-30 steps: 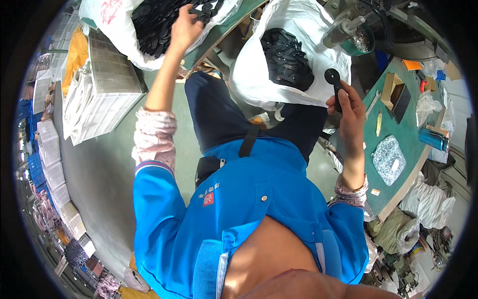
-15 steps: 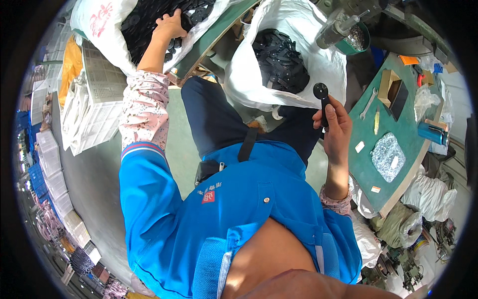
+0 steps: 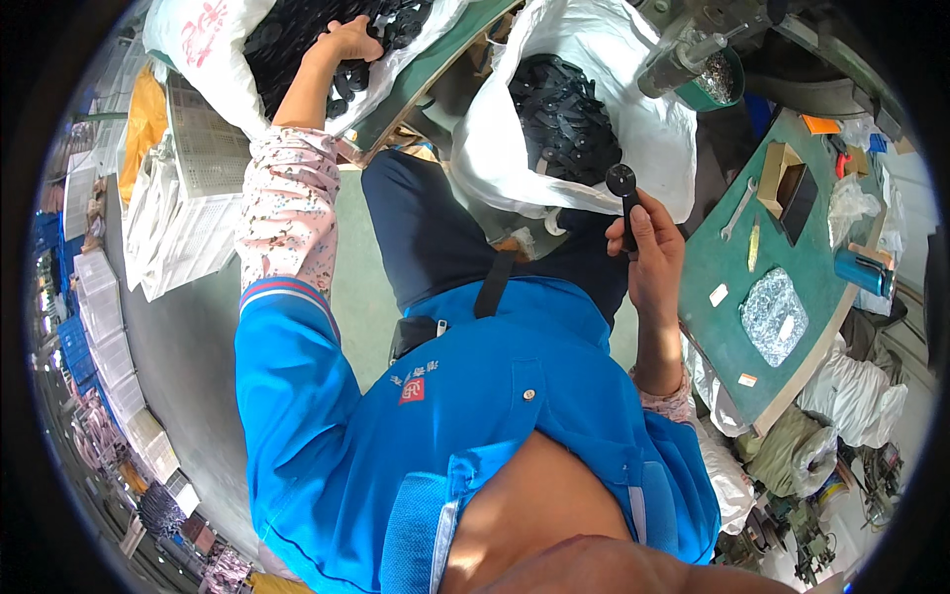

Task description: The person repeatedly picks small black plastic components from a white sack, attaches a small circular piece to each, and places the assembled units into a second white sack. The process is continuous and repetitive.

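Observation:
My right hand [image 3: 653, 238] is closed round the shank of a black plastic part [image 3: 627, 203] with a round, holed head, which points up above my fingers. At the upper left, my left hand [image 3: 351, 42] reaches into a pile of similar black parts [image 3: 287, 49] in a white woven sack [image 3: 213, 69]. Its fingertips are bent down among the parts, so I cannot tell whether they grip one. Between my hands, a second white sack [image 3: 485, 139] stands open in front of my knees, holding a heap of flat black parts [image 3: 564, 119].
On the right, a green-topped table [image 3: 717, 262] carries a wrench [image 3: 739, 208], a small open cardboard box [image 3: 780, 178] and a clear plastic-wrapped bundle [image 3: 774, 315]. A machine [image 3: 683, 64] with a green tub [image 3: 720, 84] stands beyond. White crates [image 3: 203, 188] are at my left.
My right hand has moved slightly left with the black part. The left hand has shifted a little, and its fingers, spread earlier, now bend down into the pile.

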Demonstrator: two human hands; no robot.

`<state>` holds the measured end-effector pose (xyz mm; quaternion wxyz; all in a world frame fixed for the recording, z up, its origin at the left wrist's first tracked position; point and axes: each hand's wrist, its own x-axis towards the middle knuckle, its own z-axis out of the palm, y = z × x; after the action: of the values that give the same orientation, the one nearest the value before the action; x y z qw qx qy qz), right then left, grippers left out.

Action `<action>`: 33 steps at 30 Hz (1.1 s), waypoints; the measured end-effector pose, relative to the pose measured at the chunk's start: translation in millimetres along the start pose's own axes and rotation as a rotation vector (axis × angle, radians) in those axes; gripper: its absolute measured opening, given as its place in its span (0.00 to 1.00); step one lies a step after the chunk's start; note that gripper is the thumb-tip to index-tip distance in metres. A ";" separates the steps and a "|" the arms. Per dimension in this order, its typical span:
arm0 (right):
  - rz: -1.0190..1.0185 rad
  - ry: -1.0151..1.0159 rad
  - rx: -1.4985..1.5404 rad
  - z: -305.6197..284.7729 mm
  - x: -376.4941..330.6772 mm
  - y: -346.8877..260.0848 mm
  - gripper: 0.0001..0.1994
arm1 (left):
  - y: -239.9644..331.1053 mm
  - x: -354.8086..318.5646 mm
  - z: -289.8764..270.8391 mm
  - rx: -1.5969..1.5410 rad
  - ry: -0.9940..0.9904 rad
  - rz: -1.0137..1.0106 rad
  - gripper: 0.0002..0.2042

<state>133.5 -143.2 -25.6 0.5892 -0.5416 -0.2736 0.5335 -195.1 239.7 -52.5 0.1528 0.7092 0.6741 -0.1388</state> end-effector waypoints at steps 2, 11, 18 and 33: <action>-0.007 -0.001 0.007 -0.3 -0.3 1.5 0.18 | -0.4 -1.7 -9.2 -0.201 -0.140 0.045 0.47; -0.015 0.019 0.030 -1.9 -9.3 6.8 0.18 | 15.2 7.5 10.4 0.175 0.092 -0.054 0.53; 0.017 0.053 0.039 -3.8 -14.0 13.2 0.18 | 8.7 2.5 7.2 0.161 0.075 0.010 0.53; 0.052 -0.009 0.085 3.7 -11.6 23.6 0.18 | 41.5 -38.6 30.8 0.217 0.330 0.281 0.17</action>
<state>119.1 -156.3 -43.7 0.5964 -0.5204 -0.2390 0.5625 -155.4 190.2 -63.9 -0.0186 0.8213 0.5658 -0.0703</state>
